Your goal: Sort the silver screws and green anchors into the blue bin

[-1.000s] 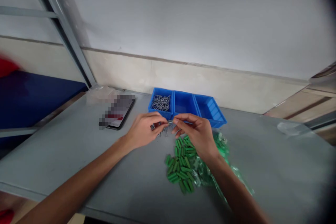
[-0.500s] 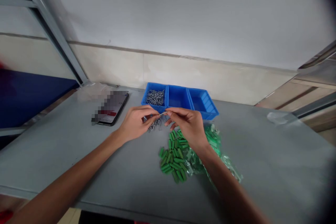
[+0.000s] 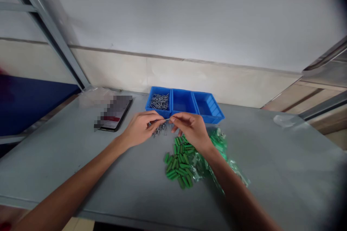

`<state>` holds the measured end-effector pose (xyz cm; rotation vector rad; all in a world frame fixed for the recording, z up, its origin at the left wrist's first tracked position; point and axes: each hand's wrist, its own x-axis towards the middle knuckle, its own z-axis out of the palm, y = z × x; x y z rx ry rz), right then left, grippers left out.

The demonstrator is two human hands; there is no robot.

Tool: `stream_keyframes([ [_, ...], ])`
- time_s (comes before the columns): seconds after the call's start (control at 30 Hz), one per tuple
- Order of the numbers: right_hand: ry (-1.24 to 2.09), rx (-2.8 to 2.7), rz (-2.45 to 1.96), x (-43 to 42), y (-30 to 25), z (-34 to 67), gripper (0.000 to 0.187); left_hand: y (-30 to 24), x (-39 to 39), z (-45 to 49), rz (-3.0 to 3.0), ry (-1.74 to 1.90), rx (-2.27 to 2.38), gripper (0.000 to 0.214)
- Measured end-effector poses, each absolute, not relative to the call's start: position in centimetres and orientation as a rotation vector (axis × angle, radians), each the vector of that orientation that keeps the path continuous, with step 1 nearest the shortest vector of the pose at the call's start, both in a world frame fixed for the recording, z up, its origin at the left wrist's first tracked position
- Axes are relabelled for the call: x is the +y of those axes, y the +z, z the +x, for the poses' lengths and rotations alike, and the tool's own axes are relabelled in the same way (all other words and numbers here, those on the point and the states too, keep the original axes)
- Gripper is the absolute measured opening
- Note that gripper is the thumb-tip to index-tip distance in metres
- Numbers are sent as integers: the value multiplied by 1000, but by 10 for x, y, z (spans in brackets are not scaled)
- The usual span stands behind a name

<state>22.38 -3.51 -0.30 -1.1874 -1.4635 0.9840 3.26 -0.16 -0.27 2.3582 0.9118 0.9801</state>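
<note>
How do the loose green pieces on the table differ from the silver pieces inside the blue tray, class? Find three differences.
Colour: the green pieces look matt; the silver pieces look shiny and metallic.
Shape: the green pieces are chunky; the silver pieces are thin.
Place: the green pieces lie on the table; the silver pieces lie inside the blue tray.
Shared: both are elongated and jumbled.

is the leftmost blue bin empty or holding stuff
Not empty: loose metal pieces are heaped inside the leftmost blue bin.
</note>
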Motion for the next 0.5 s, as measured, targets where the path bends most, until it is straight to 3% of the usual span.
stream_keyframes([
  [0.27, 1261, -1657, -1177, -43, 8, 217, 21, 3, -2, 31, 2270, 963, 906, 28],
  [0.5, 1230, -1645, -1158, -41, 6, 219, 22, 1, -1, 30, 2344, 970, 926, 32],
])
